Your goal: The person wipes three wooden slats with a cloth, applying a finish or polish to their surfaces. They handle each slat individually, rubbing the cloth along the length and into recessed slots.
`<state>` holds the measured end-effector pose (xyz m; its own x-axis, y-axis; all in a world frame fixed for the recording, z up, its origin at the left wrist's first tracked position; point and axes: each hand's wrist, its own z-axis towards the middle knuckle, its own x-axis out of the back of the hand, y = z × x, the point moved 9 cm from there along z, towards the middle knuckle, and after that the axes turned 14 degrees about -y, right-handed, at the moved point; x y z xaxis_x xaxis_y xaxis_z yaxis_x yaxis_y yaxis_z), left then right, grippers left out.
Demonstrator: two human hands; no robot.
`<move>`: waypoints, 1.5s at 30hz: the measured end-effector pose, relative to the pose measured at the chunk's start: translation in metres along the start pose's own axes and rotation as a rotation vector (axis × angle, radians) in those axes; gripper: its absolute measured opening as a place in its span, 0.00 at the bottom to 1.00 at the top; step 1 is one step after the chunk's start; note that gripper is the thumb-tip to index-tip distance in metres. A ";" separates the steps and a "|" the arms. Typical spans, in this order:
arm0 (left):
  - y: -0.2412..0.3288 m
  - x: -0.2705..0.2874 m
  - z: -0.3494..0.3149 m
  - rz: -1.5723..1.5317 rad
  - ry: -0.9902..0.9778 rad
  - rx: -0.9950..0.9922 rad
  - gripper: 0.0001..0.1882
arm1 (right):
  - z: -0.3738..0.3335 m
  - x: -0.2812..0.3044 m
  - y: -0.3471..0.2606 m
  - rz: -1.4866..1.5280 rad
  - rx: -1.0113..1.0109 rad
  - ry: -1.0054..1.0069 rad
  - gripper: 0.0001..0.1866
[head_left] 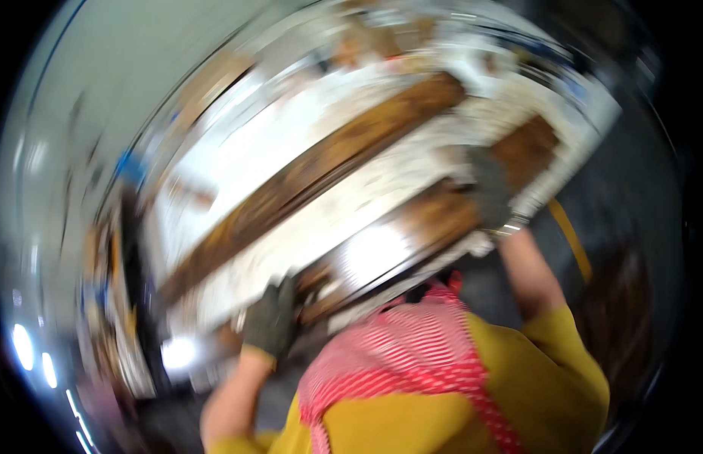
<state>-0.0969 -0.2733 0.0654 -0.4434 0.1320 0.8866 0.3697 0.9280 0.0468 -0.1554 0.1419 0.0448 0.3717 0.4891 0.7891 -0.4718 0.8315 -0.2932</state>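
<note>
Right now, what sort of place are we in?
Probably a woodworking shop, though blur hides detail: a far board and a near board, both brown, lie on a whitish table, beside dark floor with a yellow line.

Both gloved hands (pixel 270 319) (pixel 487 188) at a glossy brown plank (pixel 440 214), another plank (pixel 313 175) beyond

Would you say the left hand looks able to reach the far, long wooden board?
Probably yes, though blurred: only pale tabletop shows between the left hand and the far wooden board.
</note>
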 end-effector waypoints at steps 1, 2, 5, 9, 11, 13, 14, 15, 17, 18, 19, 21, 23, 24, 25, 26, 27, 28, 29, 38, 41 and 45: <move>0.000 0.003 -0.004 -0.002 0.043 -0.011 0.40 | -0.006 -0.007 0.030 0.333 -0.165 -0.104 0.24; 0.006 0.011 -0.009 0.003 0.146 -0.079 0.42 | -0.012 -0.021 0.054 0.666 -0.302 -0.184 0.23; 0.000 0.001 -0.013 -0.038 -0.029 -0.013 0.42 | -0.018 -0.034 0.109 1.214 -0.489 -0.008 0.24; -0.005 -0.007 -0.018 -0.104 -0.085 -0.030 0.42 | -0.020 -0.046 0.140 1.195 -0.520 0.023 0.25; -0.005 -0.006 -0.022 -0.108 -0.041 -0.042 0.42 | -0.021 -0.048 0.145 0.959 -0.520 -0.062 0.25; -0.004 0.002 -0.035 -0.165 0.057 -0.067 0.36 | -0.017 -0.042 0.139 0.544 -0.414 -0.146 0.25; -0.012 0.000 -0.043 -0.321 0.030 -0.025 0.34 | -0.016 -0.042 0.137 0.449 -0.393 -0.172 0.25; -0.019 0.004 -0.054 -0.475 0.051 0.001 0.32 | -0.012 -0.038 0.128 0.217 -0.294 -0.191 0.25; -0.038 0.010 -0.086 -0.893 0.084 0.027 0.26 | -0.016 -0.041 0.139 0.613 -0.410 -0.119 0.24; -0.054 0.020 -0.111 -1.189 0.216 0.021 0.23 | -0.021 -0.047 0.145 0.923 -0.503 -0.058 0.23; -0.077 0.046 -0.144 -1.130 0.510 0.102 0.21 | -0.022 -0.054 0.143 1.129 -0.553 -0.043 0.24; -0.119 0.069 -0.209 -1.390 1.064 0.189 0.20 | -0.021 -0.045 0.134 1.007 -0.603 0.012 0.24; -0.137 0.088 -0.275 -1.345 1.526 0.251 0.19 | -0.017 -0.052 0.113 1.195 -0.602 -0.068 0.24; -0.135 0.103 -0.286 -1.157 1.561 0.295 0.20 | -0.004 -0.053 0.091 1.423 -0.416 -0.090 0.23; -0.125 0.118 -0.296 -0.916 1.588 0.338 0.21 | -0.009 -0.052 0.087 1.383 -0.489 -0.069 0.23; -0.124 0.129 -0.296 -0.814 1.626 0.413 0.23 | -0.005 -0.053 0.077 1.501 -0.447 -0.059 0.23; -0.124 0.122 -0.269 -1.038 1.624 0.243 0.25 | -0.005 -0.046 0.076 1.274 -0.466 -0.049 0.23; -0.113 0.120 -0.231 -1.163 1.549 0.012 0.26 | 0.002 -0.045 0.069 1.251 -0.415 -0.129 0.22; -0.117 0.101 -0.199 -1.439 1.579 0.103 0.26 | -0.002 -0.043 0.074 1.262 -0.491 -0.091 0.21; 0.037 0.042 0.154 -0.813 0.262 0.087 0.23 | 0.003 0.094 0.138 0.582 -0.167 -0.145 0.20; 0.056 0.099 0.140 -0.548 0.519 0.001 0.21 | -0.016 0.110 0.191 0.830 -0.305 -0.080 0.16; 0.065 0.190 0.135 -0.574 0.926 -0.276 0.14 | -0.054 0.092 0.243 2.097 -0.592 0.233 0.17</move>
<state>-0.2674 -0.1413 0.1746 0.1289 -0.7067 0.6957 0.5247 0.6439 0.5569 -0.1923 0.4038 0.0170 -0.1228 0.5118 -0.8503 0.0071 -0.8563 -0.5165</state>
